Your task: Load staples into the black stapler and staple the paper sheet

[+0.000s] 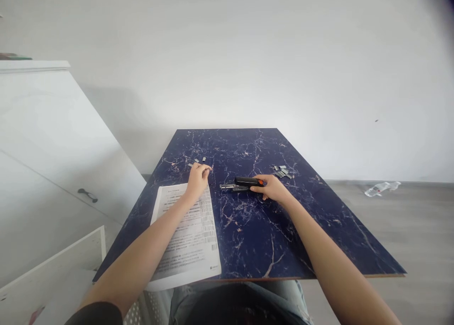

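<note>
My right hand (272,187) is wrapped around the rear end of a black stapler (244,182) with an orange part. The stapler lies on its side or low over the table, its metal staple channel (227,186) sticking out to the left. My left hand (198,179) is pinched closed above the top edge of a printed sheet stack (182,242); whatever is between its fingertips is too small to make out. Just beyond that hand lie a few small staple strips (204,159). A small pile of grey staple strips (283,172) rests past my right hand.
The dark blue marbled table (244,147) has its far edge by a white wall (248,55). A white cabinet (53,140) with a dark handle stands at left, an open drawer (53,259) below. A clear plastic item (382,188) lies on the floor at right.
</note>
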The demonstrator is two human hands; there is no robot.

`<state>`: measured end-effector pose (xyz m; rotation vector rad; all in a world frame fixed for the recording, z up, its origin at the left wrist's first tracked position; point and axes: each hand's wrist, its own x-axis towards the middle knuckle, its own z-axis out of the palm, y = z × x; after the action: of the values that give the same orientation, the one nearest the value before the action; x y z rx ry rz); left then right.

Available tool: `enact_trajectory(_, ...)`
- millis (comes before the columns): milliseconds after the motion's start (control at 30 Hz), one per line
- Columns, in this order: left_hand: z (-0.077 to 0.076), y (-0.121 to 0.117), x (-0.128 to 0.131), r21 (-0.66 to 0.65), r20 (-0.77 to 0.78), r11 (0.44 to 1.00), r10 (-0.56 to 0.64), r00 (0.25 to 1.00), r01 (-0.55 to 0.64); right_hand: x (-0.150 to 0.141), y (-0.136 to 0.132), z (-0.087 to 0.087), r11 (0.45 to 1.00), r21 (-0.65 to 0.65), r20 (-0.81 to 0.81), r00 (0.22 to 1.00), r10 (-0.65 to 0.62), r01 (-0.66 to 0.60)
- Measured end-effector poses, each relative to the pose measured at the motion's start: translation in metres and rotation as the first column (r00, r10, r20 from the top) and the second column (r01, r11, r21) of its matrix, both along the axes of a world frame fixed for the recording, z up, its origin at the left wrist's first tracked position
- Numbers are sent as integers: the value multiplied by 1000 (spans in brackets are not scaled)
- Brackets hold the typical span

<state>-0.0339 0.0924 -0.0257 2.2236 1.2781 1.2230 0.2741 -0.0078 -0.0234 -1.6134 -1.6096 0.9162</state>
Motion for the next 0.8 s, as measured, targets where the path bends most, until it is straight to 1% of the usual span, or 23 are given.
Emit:
enact_trajectory(100,7,-10,5,-81,126,994,-65,990,76,0,0,0,1000,-7,-5,1000,-3,3)
enact_trajectory(167,10,-17,8,-129,172,984,-96,980,120,0,-1,1,1000,-9,-8,1000,-5,5)
enact_trajectory(333,13,-26,16,-85,65,984,-149,987,154,-1,0,0,1000,-3,-21,999,-28,28)
enact_trajectory(433,11,-28,19,-116,53,960,-252,966,257,-1,0,0,1000,-3,-22,999,-28,28)
enact_trajectory(500,10,-30,19,-115,29,928,-354,935,355,-1,0,1,1000,-9,-22,999,-28,28)
enact_trajectory(567,8,-31,20,-125,-3,903,-414,910,410,0,0,0,999,-11,-26,999,-31,30)
enact_trajectory(600,8,-32,20,-131,-22,901,-419,908,413,0,0,0,1000,-10,-28,999,-30,30)
enact_trajectory(667,9,-33,20,-122,-64,916,-391,918,381,0,0,-1,1000,-6,-29,999,-27,27)
enact_trajectory(733,11,-33,21,-82,-111,931,-364,925,357,1,0,-2,1000,-4,-26,999,-25,25)
enact_trajectory(800,12,-33,21,-35,-135,931,-366,921,364,1,1,-2,1000,-2,-20,1000,-23,23)
